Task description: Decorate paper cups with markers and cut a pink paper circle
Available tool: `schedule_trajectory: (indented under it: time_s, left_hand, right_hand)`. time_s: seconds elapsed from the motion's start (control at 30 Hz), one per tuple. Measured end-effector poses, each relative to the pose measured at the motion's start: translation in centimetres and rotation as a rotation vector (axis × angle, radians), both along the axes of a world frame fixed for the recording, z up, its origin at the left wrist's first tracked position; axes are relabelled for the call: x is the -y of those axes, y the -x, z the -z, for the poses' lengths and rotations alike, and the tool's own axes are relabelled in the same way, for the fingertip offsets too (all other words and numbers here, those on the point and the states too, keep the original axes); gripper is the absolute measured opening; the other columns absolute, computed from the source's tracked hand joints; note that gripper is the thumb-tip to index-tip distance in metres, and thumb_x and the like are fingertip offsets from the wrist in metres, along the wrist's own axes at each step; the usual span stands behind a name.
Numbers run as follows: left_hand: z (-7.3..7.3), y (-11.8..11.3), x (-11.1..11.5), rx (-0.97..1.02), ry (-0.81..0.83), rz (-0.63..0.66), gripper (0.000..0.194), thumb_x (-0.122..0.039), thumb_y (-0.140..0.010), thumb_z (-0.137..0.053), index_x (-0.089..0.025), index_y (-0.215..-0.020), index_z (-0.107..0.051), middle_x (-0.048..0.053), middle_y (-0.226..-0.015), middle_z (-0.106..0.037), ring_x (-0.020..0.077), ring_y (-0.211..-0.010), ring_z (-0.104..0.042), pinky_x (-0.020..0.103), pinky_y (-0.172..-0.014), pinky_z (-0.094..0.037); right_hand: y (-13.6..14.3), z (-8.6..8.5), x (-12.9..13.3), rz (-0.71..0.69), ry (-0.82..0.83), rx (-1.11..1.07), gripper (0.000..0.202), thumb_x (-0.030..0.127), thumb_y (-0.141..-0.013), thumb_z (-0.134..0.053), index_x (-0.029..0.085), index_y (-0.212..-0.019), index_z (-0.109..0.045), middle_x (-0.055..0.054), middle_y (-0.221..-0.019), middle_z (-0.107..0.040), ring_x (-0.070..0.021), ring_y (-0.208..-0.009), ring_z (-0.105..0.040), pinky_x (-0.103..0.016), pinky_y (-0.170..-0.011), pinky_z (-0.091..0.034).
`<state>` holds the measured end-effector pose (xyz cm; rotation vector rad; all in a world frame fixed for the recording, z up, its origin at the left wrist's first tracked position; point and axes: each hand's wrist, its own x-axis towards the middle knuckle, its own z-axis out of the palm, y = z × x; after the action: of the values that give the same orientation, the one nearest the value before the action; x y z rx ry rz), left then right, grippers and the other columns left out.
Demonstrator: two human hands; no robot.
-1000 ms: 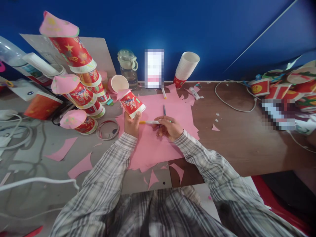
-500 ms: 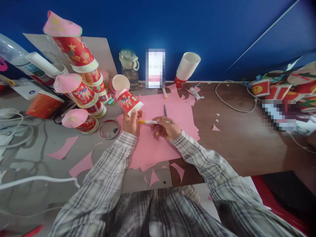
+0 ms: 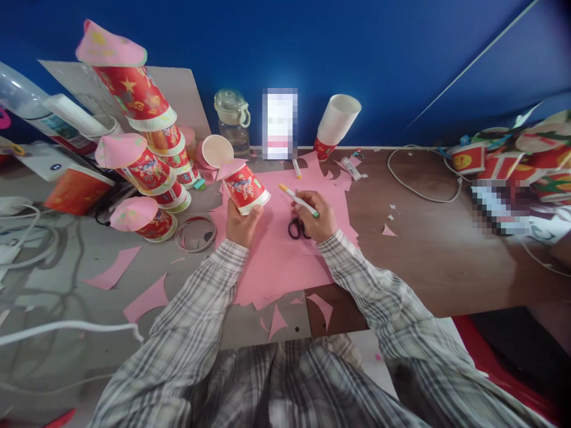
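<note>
My left hand (image 3: pixel 243 224) is closed round a red patterned paper cup (image 3: pixel 246 187), which is tilted with a pink paper piece (image 3: pixel 232 168) at its far end. Between the fingers of my right hand (image 3: pixel 317 215) is a white marker pen (image 3: pixel 298 199) with a yellow end and a green end. The pen's yellow end points toward the cup, apart from it. Beneath my right hand lie scissors (image 3: pixel 295 228); their black handles show and the blades are mostly hidden. Pink paper sheets (image 3: pixel 281 267) spread under both hands.
Stacked red cups with pink paper cones (image 3: pixel 134 98) stand at the left, near a tape roll (image 3: pixel 196 233). Behind are a water bottle (image 3: pixel 232 122), a blurred screen (image 3: pixel 280 122) and a cup stack (image 3: pixel 336 122). A glue stick (image 3: pixel 351 168), paper scraps and a cable (image 3: pixel 419 193) lie rightward.
The cup has turned in my left hand to show more of its printed side. My right hand has moved right and up with the pen, uncovering the scissors' handles.
</note>
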<state>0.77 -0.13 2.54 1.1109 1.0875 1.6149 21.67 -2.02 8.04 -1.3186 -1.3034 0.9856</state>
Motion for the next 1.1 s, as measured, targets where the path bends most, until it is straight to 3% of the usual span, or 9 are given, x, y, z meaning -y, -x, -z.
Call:
schedule_trajectory:
  time_s: [0.1,0.27,0.37,0.5,0.6,0.8,0.97,1.1]
  left_hand:
    - [-0.4,-0.1,0.3,-0.043,0.003,0.011,0.09,-0.086,-0.069,-0.098,-0.021,-0.123,-0.066,0.009,-0.113,-0.078,0.0251,-0.098,-0.076,0.044,-0.095,-0.063]
    - [-0.9,-0.1,0.4,-0.062,-0.005,0.048,0.091,-0.084,-0.069,-0.099,-0.02,-0.125,-0.066,0.013,-0.12,-0.08,0.029,-0.105,-0.079,0.05,-0.099,-0.066]
    - [-0.8,-0.1,0.4,-0.069,-0.009,0.065,0.089,-0.08,-0.072,-0.1,-0.021,-0.127,-0.066,0.014,-0.124,-0.081,0.0302,-0.11,-0.08,0.051,-0.102,-0.066]
    - [-0.3,-0.4,0.4,-0.053,-0.014,0.063,0.089,-0.078,-0.071,-0.101,-0.021,-0.129,-0.065,0.014,-0.126,-0.082,0.0306,-0.111,-0.081,0.049,-0.101,-0.066]
    - [0.0,-0.3,0.3,-0.044,-0.023,0.093,0.09,-0.078,-0.073,-0.1,-0.02,-0.132,-0.064,0.016,-0.127,-0.082,0.0325,-0.113,-0.082,0.05,-0.1,-0.067]
    - [-0.2,-0.5,0.4,-0.028,-0.068,0.146,0.083,-0.074,-0.079,-0.099,-0.023,-0.132,-0.062,0.02,-0.137,-0.082,0.0372,-0.125,-0.082,0.06,-0.111,-0.066]
    - [-0.8,-1.5,0.6,0.063,-0.107,0.194,0.083,-0.073,-0.082,-0.098,-0.024,-0.137,-0.06,0.022,-0.149,-0.078,0.0396,-0.143,-0.076,0.062,-0.121,-0.062]
    - [-1.0,-1.4,0.7,0.033,-0.058,0.159,0.088,-0.078,-0.076,-0.099,-0.024,-0.135,-0.061,0.022,-0.148,-0.079,0.0395,-0.136,-0.078,0.062,-0.117,-0.064]
  right_hand:
    - [-0.4,0.9,-1.2,-0.02,-0.107,0.308,0.045,0.043,-0.085,-0.075,0.021,-0.124,-0.074,-0.016,-0.121,-0.086,-0.0332,-0.113,-0.08,-0.058,-0.11,-0.066]
    - [-0.6,1.5,-2.5,-0.131,-0.132,0.688,0.07,0.041,-0.084,-0.078,0.01,-0.147,-0.072,-0.025,-0.142,-0.08,-0.0426,-0.137,-0.071,-0.065,-0.129,-0.052]
    - [-1.2,0.4,-3.7,-0.124,-0.079,0.768,0.063,0.038,-0.093,-0.075,0.011,-0.15,-0.072,-0.024,-0.148,-0.079,-0.0398,-0.138,-0.071,-0.06,-0.128,-0.054]
    - [-1.9,-2.4,-7.1,-0.093,0.059,0.852,0.049,0.029,-0.108,-0.06,0.007,-0.15,-0.07,-0.023,-0.141,-0.08,-0.0314,-0.126,-0.075,-0.047,-0.119,-0.057]
    - [-1.4,-3.9,-10.2,-0.021,0.221,0.962,0.047,0.026,-0.114,-0.054,0.006,-0.155,-0.064,-0.024,-0.148,-0.078,-0.0311,-0.135,-0.071,-0.046,-0.121,-0.053]
    - [-0.1,-3.3,-14.4,-0.014,0.322,0.959,0.054,0.027,-0.112,-0.063,0.004,-0.161,-0.059,-0.031,-0.165,-0.067,-0.035,-0.145,-0.067,-0.053,-0.125,-0.05]
    - [-1.2,-3.1,-14.7,-0.016,0.351,0.892,0.05,0.017,-0.101,-0.072,0.004,-0.149,-0.07,-0.029,-0.154,-0.075,-0.0345,-0.137,-0.072,-0.055,-0.124,-0.053]
    - [-2.7,-3.1,-12.2,-0.006,0.275,0.765,0.047,0.011,-0.1,-0.062,0.002,-0.145,-0.072,-0.018,-0.117,-0.087,-0.0238,-0.105,-0.078,-0.047,-0.11,-0.06]
